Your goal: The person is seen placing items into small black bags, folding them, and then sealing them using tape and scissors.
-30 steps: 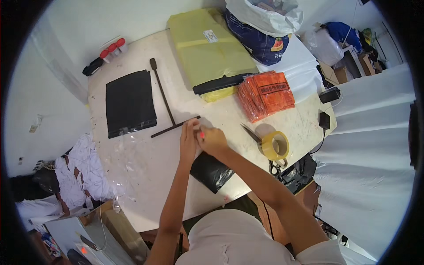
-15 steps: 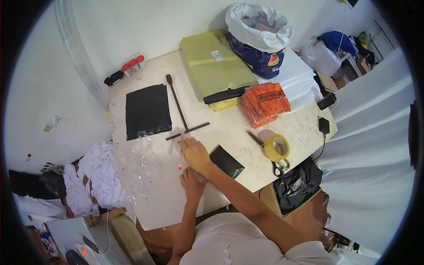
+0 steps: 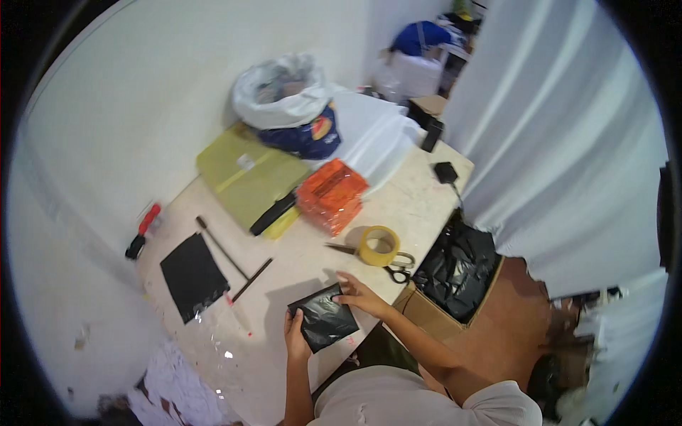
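Note:
Over the table's front edge I hold a flat, shiny black plastic packet [image 3: 325, 323]. My left hand [image 3: 296, 336] is closed on its left side, with the thumb on top. My right hand [image 3: 362, 297] is at the packet's upper right corner, thumb on its face and some fingers stretched past the edge; how firmly it grips is hard to see. To the left lies a slim pen-like stick [image 3: 241, 321] with a red tip. Beyond it are a dark T-shaped tool [image 3: 226, 248] and a stack of black plastic sheets [image 3: 193, 275].
A yellow tape roll [image 3: 379, 246] rests by the scissors [image 3: 398, 274]. Farther back are orange packets [image 3: 332, 195], a yellow-wrapped bundle [image 3: 249, 186] and a blue-and-white sack [image 3: 302, 135]. A cardboard box [image 3: 442, 312] holding black plastic stands right of the table.
My view has swung right. My hands, earlier together near the pen-like stick, now hold the black packet that was lying on the table. The stick lies on the tabletop.

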`<state>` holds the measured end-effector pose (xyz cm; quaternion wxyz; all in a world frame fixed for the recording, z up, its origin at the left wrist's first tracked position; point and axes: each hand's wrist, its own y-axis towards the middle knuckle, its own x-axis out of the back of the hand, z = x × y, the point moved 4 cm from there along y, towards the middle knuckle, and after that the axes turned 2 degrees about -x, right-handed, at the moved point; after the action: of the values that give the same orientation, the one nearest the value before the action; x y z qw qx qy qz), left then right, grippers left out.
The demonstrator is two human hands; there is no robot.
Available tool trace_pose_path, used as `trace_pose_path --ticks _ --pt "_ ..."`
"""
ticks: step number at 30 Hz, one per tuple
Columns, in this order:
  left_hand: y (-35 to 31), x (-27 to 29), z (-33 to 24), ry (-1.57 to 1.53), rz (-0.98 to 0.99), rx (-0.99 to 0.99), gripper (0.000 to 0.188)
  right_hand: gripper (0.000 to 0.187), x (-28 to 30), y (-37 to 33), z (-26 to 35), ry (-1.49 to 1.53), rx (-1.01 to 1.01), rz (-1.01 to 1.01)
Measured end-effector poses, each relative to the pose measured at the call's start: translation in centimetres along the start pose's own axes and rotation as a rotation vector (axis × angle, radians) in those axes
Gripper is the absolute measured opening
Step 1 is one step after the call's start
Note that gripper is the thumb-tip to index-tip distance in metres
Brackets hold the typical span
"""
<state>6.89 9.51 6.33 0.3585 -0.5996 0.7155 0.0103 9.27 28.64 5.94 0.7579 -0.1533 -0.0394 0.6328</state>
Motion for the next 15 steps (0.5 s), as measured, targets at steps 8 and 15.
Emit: trace_pose_path --ticks 8,15 --pt "0.0 -12.9 0.4 0.137 0.223 0.206 0.047 0.034 5.3 -8.9 4.1 0.513 -0.069 -0.14" --pt "0.4 -23.9 8.8 0.291 0.871 0.202 0.05 0.041 17.3 -20.4 15.9 0.612 0.495 -0.733"
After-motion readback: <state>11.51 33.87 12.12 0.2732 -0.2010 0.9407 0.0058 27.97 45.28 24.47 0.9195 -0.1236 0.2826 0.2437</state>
